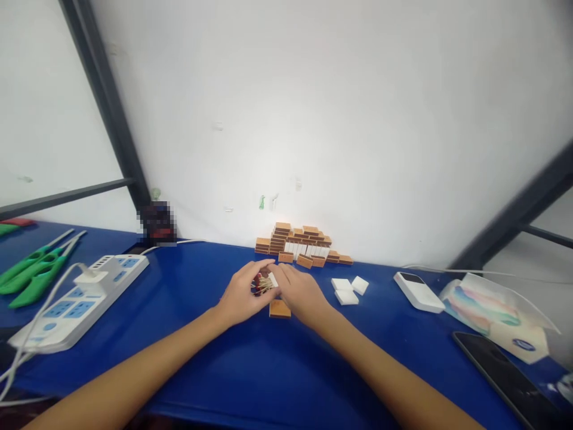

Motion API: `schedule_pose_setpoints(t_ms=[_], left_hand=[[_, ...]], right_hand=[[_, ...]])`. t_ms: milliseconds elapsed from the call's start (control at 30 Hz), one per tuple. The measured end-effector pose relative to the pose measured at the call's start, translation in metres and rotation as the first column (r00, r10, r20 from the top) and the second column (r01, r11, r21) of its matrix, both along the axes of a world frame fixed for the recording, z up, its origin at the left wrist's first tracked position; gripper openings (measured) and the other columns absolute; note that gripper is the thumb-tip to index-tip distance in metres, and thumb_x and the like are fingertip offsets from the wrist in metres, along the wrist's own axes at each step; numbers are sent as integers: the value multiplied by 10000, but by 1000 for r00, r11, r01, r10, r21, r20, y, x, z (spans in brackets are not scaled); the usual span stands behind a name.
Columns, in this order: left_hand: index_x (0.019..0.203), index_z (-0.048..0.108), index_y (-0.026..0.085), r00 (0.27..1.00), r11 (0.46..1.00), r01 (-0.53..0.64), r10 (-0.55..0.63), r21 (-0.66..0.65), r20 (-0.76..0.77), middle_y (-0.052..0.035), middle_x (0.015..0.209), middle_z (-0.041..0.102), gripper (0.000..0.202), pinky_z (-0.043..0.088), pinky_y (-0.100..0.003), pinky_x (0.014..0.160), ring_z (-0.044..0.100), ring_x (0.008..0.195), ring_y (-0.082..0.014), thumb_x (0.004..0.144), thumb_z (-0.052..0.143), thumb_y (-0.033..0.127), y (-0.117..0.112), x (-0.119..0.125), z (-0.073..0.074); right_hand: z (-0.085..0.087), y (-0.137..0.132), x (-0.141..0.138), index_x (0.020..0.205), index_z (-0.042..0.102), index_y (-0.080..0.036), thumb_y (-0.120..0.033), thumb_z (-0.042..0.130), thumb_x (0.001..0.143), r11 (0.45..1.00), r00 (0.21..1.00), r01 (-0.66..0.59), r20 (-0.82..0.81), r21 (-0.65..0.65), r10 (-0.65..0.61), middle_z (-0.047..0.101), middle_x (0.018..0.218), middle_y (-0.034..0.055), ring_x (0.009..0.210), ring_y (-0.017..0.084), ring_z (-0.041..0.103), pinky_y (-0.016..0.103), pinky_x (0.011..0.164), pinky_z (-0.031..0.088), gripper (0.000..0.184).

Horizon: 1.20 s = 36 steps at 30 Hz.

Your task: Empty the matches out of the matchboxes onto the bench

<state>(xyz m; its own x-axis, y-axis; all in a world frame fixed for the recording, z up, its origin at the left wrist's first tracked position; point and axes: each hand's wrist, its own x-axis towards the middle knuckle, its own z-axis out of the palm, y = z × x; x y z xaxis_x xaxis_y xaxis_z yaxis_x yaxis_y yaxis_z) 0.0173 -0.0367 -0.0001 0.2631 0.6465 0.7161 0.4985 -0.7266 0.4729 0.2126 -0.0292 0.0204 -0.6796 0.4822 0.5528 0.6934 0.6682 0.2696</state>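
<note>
My left hand (245, 295) is curled round a bunch of matches (264, 284) with red heads and pale sticks. Against it, my right hand (301, 292) is closed with its fingertips at the edge of a small white piece (273, 279), which looks like a matchbox tray. Part of that piece is hidden by the fingers. Just below both hands, a brown matchbox (280, 309) lies flat on the blue table. Behind them, by the wall, stands a stacked structure of brown matchboxes (280, 239) with upright white sticks in its middle.
Several white trays (346, 296) lie right of my hands. Farther right are a white device (418, 291), a tissue pack (487, 307) and a phone (501, 373). At left are a white power strip (74, 310) with cables and green-handled tools (38, 275).
</note>
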Motion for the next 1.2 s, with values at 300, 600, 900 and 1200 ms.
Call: schedule_pose_setpoints(t_ms=[300, 600, 900, 1200], left_hand=[[1254, 760, 304, 994, 997, -66, 63, 33, 87, -43, 1060, 799, 266, 659, -368, 841, 758, 932, -209, 990, 730, 309, -8, -6, -3], [1400, 654, 442, 987, 991, -131, 128, 27, 92, -58, 1070, 778, 502, 706, -441, 719, 782, 914, -293, 919, 756, 340, -13, -21, -28], [1277, 718, 304, 994, 985, -83, 72, 153, 77, -51, 1100, 795, 325, 653, -419, 877, 734, 995, -244, 959, 784, 294, -3, -13, 4], [1330, 699, 339, 991, 997, -55, 49, 46, 127, -56, 1112, 795, 400, 667, -451, 844, 730, 992, -260, 943, 787, 283, -20, -5, -10]], right_hand=[[-24, -6, 20, 1350, 626, -141, -413, 630, 1067, 999, 956, 15, -293, 38, -4, 743, 1091, 170, 986, 331, 697, 489, 852, 581, 393], [-35, -16, 5, 1275, 634, -283, -268, 577, 1049, 995, 826, -83, -563, -58, 36, 798, 1037, 84, 895, 301, 758, 508, 836, 645, 234], [-26, -14, 2, 1239, 686, -227, -330, 590, 1068, 921, 650, -216, -752, -323, -112, 755, 900, 31, 676, 177, 674, 301, 626, 574, 222], [-37, -29, 12, 1327, 633, -275, -267, 597, 1058, 938, 654, -190, -750, -289, -98, 741, 879, 11, 689, 188, 699, 312, 646, 595, 271]])
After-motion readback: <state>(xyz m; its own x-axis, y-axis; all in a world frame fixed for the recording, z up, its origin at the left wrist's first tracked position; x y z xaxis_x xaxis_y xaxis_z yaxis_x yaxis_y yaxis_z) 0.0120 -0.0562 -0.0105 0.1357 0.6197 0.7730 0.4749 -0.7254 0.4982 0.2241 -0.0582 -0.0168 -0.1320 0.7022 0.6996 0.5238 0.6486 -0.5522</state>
